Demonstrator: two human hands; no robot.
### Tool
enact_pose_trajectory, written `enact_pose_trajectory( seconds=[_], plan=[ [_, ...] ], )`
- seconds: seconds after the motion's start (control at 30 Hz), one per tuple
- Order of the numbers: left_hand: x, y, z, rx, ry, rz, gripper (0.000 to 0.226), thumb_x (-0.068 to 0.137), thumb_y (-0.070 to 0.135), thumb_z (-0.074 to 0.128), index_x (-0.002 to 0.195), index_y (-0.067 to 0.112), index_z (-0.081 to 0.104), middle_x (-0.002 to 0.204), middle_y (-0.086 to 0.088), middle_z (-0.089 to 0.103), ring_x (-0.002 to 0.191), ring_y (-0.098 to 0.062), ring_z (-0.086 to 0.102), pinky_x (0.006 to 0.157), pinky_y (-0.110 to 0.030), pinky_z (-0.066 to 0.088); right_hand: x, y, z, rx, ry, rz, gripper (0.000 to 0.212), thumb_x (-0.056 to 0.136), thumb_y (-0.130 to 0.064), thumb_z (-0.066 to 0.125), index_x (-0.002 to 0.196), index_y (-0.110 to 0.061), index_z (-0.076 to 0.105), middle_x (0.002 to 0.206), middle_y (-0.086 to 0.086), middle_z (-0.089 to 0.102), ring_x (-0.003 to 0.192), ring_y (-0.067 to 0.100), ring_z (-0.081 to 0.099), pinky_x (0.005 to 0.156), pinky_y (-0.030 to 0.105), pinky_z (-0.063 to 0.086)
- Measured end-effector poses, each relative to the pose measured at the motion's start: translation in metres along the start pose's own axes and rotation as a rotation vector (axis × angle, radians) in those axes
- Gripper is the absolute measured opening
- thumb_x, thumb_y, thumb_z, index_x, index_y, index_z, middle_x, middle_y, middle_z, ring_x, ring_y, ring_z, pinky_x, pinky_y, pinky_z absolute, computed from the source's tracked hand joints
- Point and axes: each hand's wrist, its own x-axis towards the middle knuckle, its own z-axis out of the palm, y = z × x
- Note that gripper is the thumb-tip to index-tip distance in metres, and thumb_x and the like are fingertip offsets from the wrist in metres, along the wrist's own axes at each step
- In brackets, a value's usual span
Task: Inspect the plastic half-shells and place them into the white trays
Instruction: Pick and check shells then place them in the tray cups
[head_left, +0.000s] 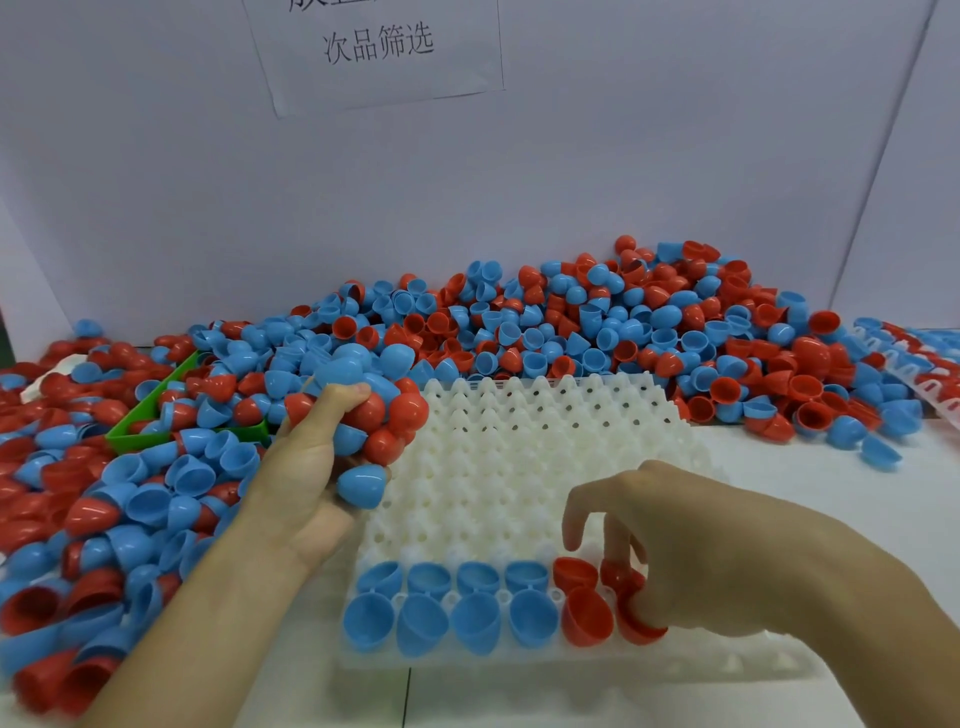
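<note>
A white tray with rows of pegs lies in the middle of the table. Its near rows hold several blue half-shells and red half-shells, open side up. My right hand reaches down over the tray's near right part, fingers pinching a red half-shell in a tray pocket. My left hand is at the tray's left edge, gripping a bunch of red and blue shells.
A big heap of loose red and blue half-shells runs along the back wall and down the left side. A green bin sits half buried at left. Another filled tray shows at far right. A paper sign hangs on the wall.
</note>
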Motion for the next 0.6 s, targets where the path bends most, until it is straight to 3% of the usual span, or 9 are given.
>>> enact_pose_trajectory(
  seconds=[0.1, 0.17, 0.27, 0.37, 0.43, 0.53, 0.6],
  plan=[
    [-0.002, -0.002, 0.000, 0.005, -0.005, -0.008, 0.008, 0.085, 0.016, 0.066, 0.079, 0.015, 0.061, 0.062, 0.002, 0.058, 0.044, -0.006, 0.052, 0.039, -0.016, 0.042, 0.002, 0.004, 0.010, 0.006, 0.045, 0.002, 0.036, 0.078, -0.032, 0.080, 0.107, -0.041, 0.060, 0.077, -0.015, 0.061, 0.066, 0.004, 0.059, 0.067, 0.023, 0.052],
    [-0.004, -0.002, 0.000, -0.010, -0.020, -0.027, 0.012, 0.070, 0.018, 0.071, 0.073, 0.014, 0.061, 0.064, 0.000, 0.057, 0.045, -0.007, 0.051, 0.039, -0.016, 0.042, 0.007, 0.003, 0.016, -0.024, 0.031, -0.032, 0.037, 0.077, -0.035, 0.080, 0.108, -0.034, 0.060, 0.079, -0.014, 0.060, 0.065, 0.005, 0.057, 0.065, 0.020, 0.050],
    [-0.006, -0.001, 0.003, -0.027, -0.043, -0.047, 0.020, 0.060, 0.022, 0.073, 0.074, 0.013, 0.062, 0.071, -0.003, 0.058, 0.046, -0.008, 0.052, 0.039, -0.018, 0.043, 0.004, 0.010, 0.012, 0.031, 0.057, -0.007, 0.043, 0.075, -0.039, 0.080, 0.106, -0.051, 0.052, 0.083, -0.018, 0.062, 0.076, -0.001, 0.061, 0.067, 0.021, 0.052],
    [-0.008, -0.001, 0.004, -0.035, -0.063, -0.044, 0.026, 0.060, 0.021, 0.072, 0.083, 0.012, 0.062, 0.069, -0.002, 0.061, 0.046, -0.008, 0.051, 0.038, -0.018, 0.043, -0.004, 0.015, 0.004, 0.051, 0.121, 0.027, 0.060, 0.074, -0.039, 0.079, 0.109, -0.070, 0.042, 0.101, -0.042, 0.052, 0.091, -0.019, 0.051, 0.066, 0.022, 0.055],
    [-0.008, -0.002, 0.004, -0.029, -0.083, -0.041, 0.028, 0.061, 0.022, 0.071, 0.085, 0.011, 0.061, 0.067, -0.002, 0.064, 0.045, -0.008, 0.051, 0.038, -0.018, 0.042, -0.005, 0.013, 0.001, 0.020, 0.134, 0.025, 0.061, 0.075, -0.041, 0.078, 0.108, -0.073, 0.039, 0.103, -0.044, 0.050, 0.091, -0.016, 0.053, 0.068, 0.021, 0.054],
    [-0.008, -0.005, 0.004, -0.016, -0.136, -0.059, 0.036, 0.060, 0.024, 0.072, 0.091, 0.008, 0.063, 0.085, -0.008, 0.069, 0.047, -0.009, 0.051, 0.037, -0.020, 0.041, -0.002, 0.007, -0.006, 0.021, 0.272, -0.010, 0.036, 0.083, -0.044, 0.067, 0.104, -0.064, 0.046, 0.103, -0.043, 0.052, 0.094, -0.016, 0.053, 0.065, 0.014, 0.049],
    [-0.011, -0.007, 0.007, -0.015, -0.190, -0.073, 0.049, 0.064, 0.023, 0.071, 0.109, 0.004, 0.065, 0.097, -0.012, 0.070, 0.048, -0.010, 0.051, 0.038, -0.019, 0.040, 0.004, -0.001, -0.004, 0.131, 0.419, -0.031, 0.018, 0.087, -0.044, 0.062, 0.097, -0.056, 0.052, 0.097, -0.039, 0.057, 0.090, -0.012, 0.057, 0.065, 0.009, 0.046]
  ],
)
